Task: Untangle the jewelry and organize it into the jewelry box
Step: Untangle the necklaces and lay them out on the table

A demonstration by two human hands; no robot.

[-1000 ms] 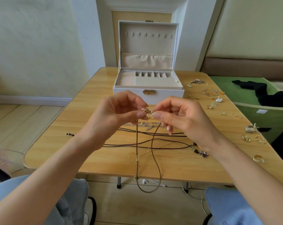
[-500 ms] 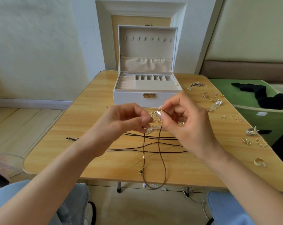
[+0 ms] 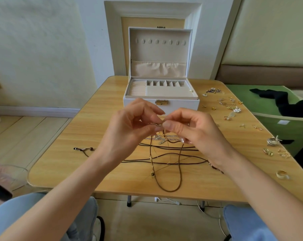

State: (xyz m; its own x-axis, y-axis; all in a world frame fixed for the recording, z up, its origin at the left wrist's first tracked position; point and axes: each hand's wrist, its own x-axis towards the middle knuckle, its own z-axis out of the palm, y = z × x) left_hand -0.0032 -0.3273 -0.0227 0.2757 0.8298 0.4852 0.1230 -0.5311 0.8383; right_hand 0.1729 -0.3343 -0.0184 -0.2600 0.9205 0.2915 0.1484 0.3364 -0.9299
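A white jewelry box [image 3: 161, 104] stands open at the table's far middle, its beige tray showing ring rolls and small compartments. In front of it, my left hand [image 3: 128, 129] and my right hand [image 3: 194, 131] meet above the table and pinch a tangle of a brown cord necklace [image 3: 170, 186] and a thin gold chain [image 3: 152, 164]. The cord hangs from my fingers in a long loop over the table's near edge. The gold chain dangles beside it with a small pendant. More dark cords [image 3: 166, 160] and a silver chain [image 3: 163, 138] lie on the table below my hands.
Small earrings and charms [image 3: 229, 105] are scattered along the wooden table's [image 3: 63, 164] right side, with rings [image 3: 282, 175] near the right edge. A cord end with beads [image 3: 83, 149] lies at left. A green bin [image 3: 277, 126] holding black cloth stands to the right.
My hands stayed together pinching the tangle, with the right fingers shifting their pinch at the knot. The hanging cord loop swung slightly. The view tilted down a little.
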